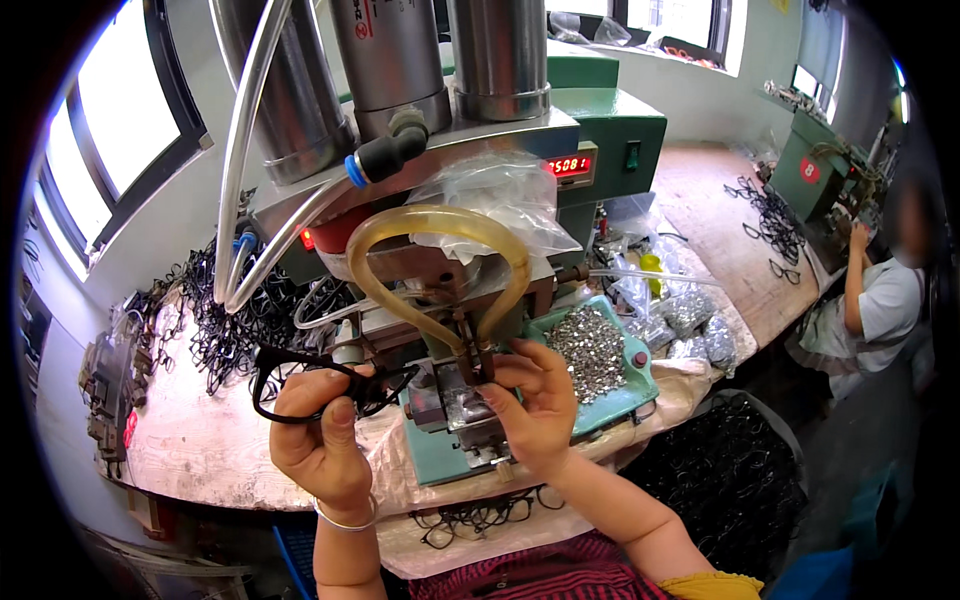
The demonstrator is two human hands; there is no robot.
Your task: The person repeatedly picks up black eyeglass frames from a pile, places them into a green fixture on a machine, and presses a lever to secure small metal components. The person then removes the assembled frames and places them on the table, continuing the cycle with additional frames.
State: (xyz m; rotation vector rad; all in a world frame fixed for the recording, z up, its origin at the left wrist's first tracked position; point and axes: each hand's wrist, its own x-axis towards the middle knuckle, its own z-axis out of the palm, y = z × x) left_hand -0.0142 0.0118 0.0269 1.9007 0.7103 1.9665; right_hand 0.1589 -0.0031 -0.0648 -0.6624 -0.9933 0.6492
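My left hand (pixel 325 445) grips a black eyeglass frame (pixel 264 388) between thumb and fingers, to the left of a bench press. One end of the frame reaches in toward the press's metal fixture (pixel 474 410). At that fixture my right hand (pixel 537 405) is closed, thumb and fingers together just under the press head; what they pinch is too small to make out. A yellowish tube (pixel 440 218) loops above both hands and runs down into the press head.
Small metal parts (pixel 590 352) fill a teal tray (pixel 640 384) right of the press. Black frames (pixel 225 300) lie heaped at left, and more frames (pixel 480 518) lie by my lap. A large dark pile (pixel 720 480) sits lower right. Another person (pixel 880 310) works at far right.
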